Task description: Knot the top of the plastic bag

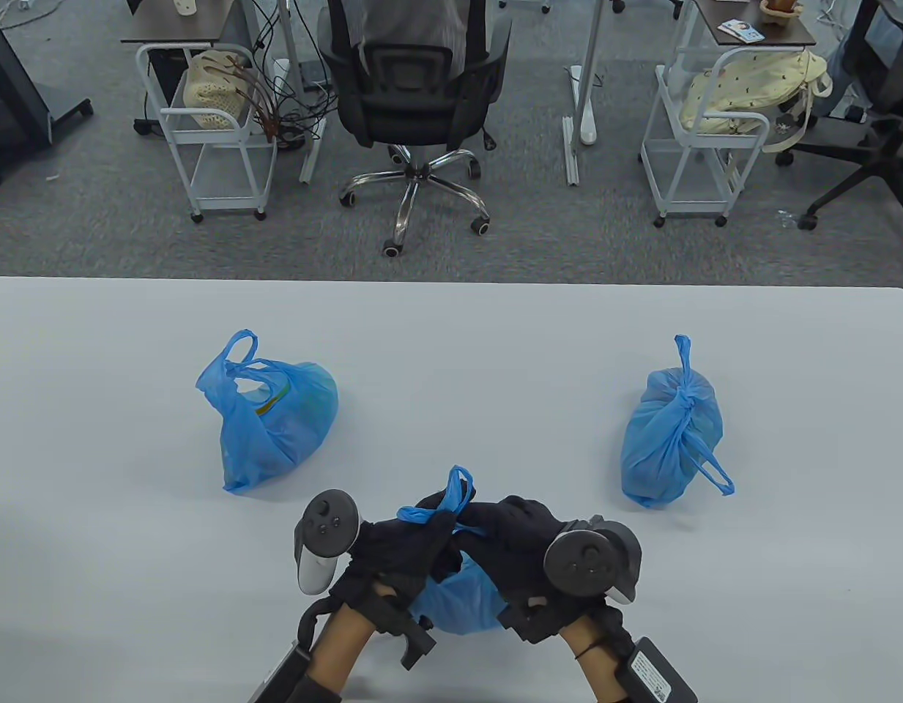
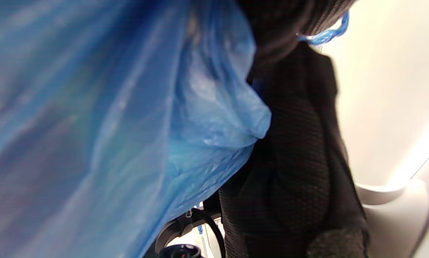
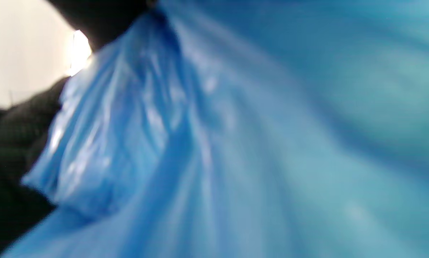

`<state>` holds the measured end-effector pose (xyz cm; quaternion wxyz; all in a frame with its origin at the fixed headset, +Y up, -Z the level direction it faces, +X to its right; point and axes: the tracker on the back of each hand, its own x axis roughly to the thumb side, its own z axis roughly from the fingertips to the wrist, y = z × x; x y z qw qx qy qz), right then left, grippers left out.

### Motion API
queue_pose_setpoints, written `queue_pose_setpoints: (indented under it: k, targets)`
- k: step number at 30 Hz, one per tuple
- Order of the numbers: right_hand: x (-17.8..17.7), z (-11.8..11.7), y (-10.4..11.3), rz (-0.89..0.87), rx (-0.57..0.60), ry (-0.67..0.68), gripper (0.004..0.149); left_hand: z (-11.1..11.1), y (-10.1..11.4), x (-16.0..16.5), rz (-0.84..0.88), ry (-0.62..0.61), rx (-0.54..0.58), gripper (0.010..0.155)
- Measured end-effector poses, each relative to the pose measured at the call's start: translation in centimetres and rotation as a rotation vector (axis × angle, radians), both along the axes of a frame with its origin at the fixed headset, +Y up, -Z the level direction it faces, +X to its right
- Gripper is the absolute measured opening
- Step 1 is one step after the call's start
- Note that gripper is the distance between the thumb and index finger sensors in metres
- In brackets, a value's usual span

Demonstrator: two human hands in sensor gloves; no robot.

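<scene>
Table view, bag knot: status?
Left hand and right hand both grip the near bag top, handle loop poking up. Knot not visibly closed. Nothing obstructing; two other bags sit clear.

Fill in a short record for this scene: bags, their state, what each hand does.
bags: three blue, on the table
left bag: handles loose, untied
right bag: top knotted
near bag: between both hands
left hand: grips a near bag handle
right hand: grips the bag top
knot on near bag: cannot tell, hidden
</scene>
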<state>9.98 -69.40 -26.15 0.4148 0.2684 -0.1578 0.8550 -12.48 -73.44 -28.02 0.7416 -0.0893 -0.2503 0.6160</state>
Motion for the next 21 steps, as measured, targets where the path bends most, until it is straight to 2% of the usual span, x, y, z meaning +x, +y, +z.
queue_pose_setpoints:
  k: [4, 6, 9, 13, 15, 17, 18, 21]
  targets:
    - [1.5, -0.1, 0.3, -0.159, -0.016, -0.088, 0.046, 0.1, 0.4, 0.2, -0.036, -0.019, 0.042, 0.055]
    - [1.9, -0.1, 0.5, -0.227, -0.019, -0.094, 0.057, 0.1, 0.6, 0.4, -0.039, -0.055, 0.035, 0.055]
    - [2.1, 0.0, 1.0, -0.327, -0.024, -0.018, 0.062, 0.2, 0.9, 0.6, -0.09, -0.072, 0.066, 0.055]
    - [1.7, 0.4, 1.7, -0.328, 0.009, -0.002, 0.051, 0.4, 0.9, 1.3, -0.152, -0.108, 0.078, 0.055]
    - [1.7, 0.6, 2.0, -0.326, 0.036, -0.029, 0.037, 0.3, 0.6, 1.5, -0.154, -0.124, 0.064, 0.055]
    - [1.9, 0.8, 2.1, -0.346, 0.061, -0.06, 0.035, 0.1, 0.1, 1.2, -0.035, -0.128, -0.013, 0.055]
    - [2.1, 0.8, 2.2, -0.363, 0.063, -0.062, 0.034, -0.1, -0.2, 0.9, 0.081, -0.142, -0.094, 0.055]
    - [2.4, 0.7, 2.0, -0.41, 0.055, -0.065, 0.034, -0.6, -0.9, -0.1, 0.276, -0.14, -0.196, 0.054]
